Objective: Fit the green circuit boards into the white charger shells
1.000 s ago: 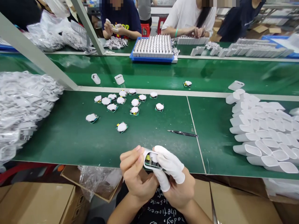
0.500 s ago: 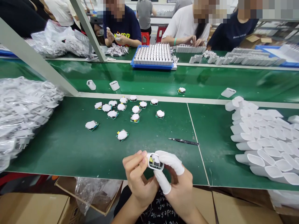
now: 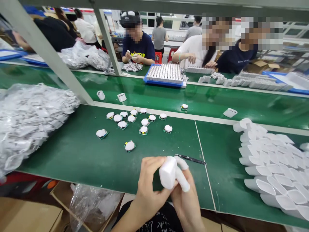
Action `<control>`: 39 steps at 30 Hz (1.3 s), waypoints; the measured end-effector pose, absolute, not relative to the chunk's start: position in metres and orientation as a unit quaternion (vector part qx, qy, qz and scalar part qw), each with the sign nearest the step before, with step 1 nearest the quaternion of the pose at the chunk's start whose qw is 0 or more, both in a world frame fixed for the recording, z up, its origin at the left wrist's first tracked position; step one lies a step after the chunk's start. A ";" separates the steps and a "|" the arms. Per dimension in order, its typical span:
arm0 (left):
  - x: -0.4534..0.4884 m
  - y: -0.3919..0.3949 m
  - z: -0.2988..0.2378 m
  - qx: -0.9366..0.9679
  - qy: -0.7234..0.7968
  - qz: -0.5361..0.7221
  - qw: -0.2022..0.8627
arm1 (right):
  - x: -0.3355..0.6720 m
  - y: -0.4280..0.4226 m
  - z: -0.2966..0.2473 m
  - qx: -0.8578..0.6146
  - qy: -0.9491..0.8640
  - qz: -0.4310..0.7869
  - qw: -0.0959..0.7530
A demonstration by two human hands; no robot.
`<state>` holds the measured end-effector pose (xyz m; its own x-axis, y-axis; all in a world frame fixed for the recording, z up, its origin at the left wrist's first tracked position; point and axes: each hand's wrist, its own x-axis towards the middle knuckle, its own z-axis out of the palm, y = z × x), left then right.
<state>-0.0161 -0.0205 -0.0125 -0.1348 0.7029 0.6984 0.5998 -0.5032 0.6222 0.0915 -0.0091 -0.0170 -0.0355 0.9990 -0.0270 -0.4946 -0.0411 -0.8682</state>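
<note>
Low in the centre of the frame, the left hand [image 3: 149, 183] and right hand [image 3: 185, 193] are both gripping a white charger shell [image 3: 168, 171], fingers [image 3: 181, 178] wrapping it, above the near edge of the green surface [image 3: 72, 151]. Tweezers [image 3: 190, 158] are lying just beyond.

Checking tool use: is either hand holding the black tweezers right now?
No, the tweezers lie on the green table, while the left hand and right hand grip a white casing.

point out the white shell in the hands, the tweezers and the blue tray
white shell [image 3: 167, 172], head view, its broad closed side
tweezers [image 3: 190, 158], head view, middle of the dark shaft
blue tray [image 3: 164, 83], head view, its front rim
</note>
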 end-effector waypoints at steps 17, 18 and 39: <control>-0.028 -0.014 -0.012 0.663 0.533 0.526 -0.005 | 0.087 0.014 -0.012 -0.377 -0.411 0.637 0.533; -0.031 -0.012 -0.016 0.668 0.548 0.504 -0.001 | 0.097 0.024 -0.012 -0.400 -0.459 0.581 0.540; -0.024 0.004 -0.004 0.718 0.468 0.499 0.126 | 0.144 0.047 0.015 -0.486 -0.509 0.493 0.512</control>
